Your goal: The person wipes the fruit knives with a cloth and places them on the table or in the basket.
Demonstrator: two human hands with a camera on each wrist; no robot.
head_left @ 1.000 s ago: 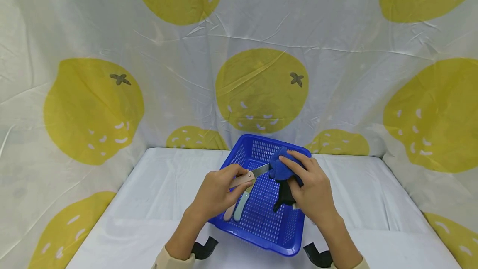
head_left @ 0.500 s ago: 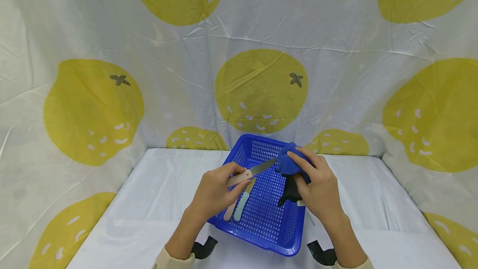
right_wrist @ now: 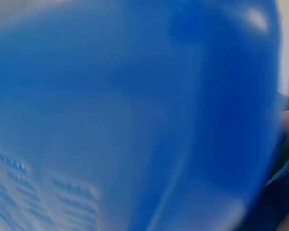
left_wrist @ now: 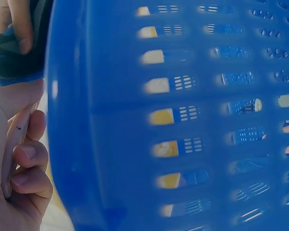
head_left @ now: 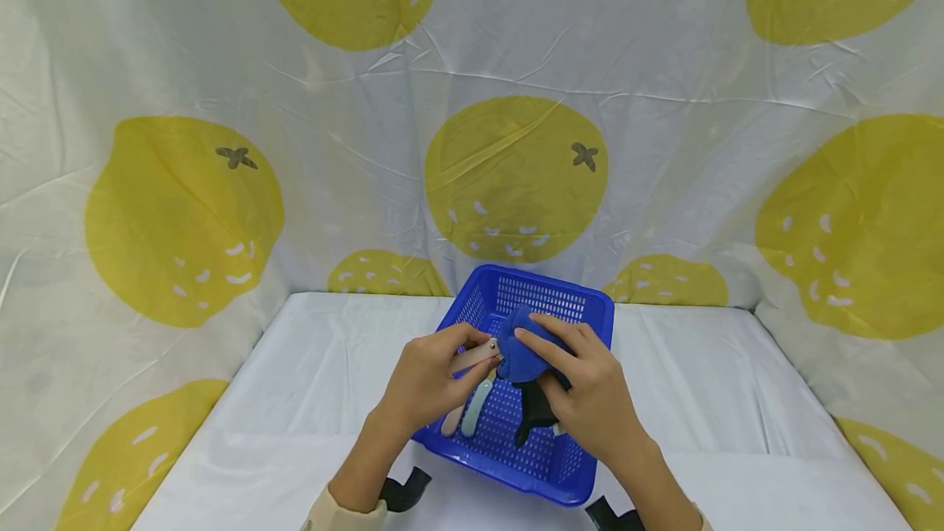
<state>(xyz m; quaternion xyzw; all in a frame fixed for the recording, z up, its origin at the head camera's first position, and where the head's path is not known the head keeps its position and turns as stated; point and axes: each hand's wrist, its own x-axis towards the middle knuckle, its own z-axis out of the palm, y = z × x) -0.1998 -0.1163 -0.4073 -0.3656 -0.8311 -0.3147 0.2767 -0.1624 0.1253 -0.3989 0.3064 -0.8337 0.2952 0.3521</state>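
My left hand [head_left: 424, 379] grips the pale pink handle of a knife [head_left: 472, 356] above the left side of a blue plastic basket [head_left: 509, 478]. A blue cloth [head_left: 525, 355] with a black part [head_left: 535, 412] hanging below it is held in my right hand [head_left: 593, 388]. The cloth is wrapped over the knife's blade, which is hidden, and its edge sits close to the handle. Inside the basket lie a knife with a light blue handle [head_left: 478, 410] and a pink-handled one [head_left: 452, 420]. The basket's wall [left_wrist: 120, 120] fills most of the left wrist view.
A white cloth [head_left: 310, 400] covers the table under the basket. Behind hangs a white curtain [head_left: 354, 146] printed with yellow lemons. Black curved straps [head_left: 406, 490] sit at both wrists. The basket's wall [right_wrist: 111, 106] blocks nearly all of the right wrist view.
My right hand first slid the cloth up and right toward the blade's tip, baring the blade, then came back down and left over it to the handle. My left hand barely moved.
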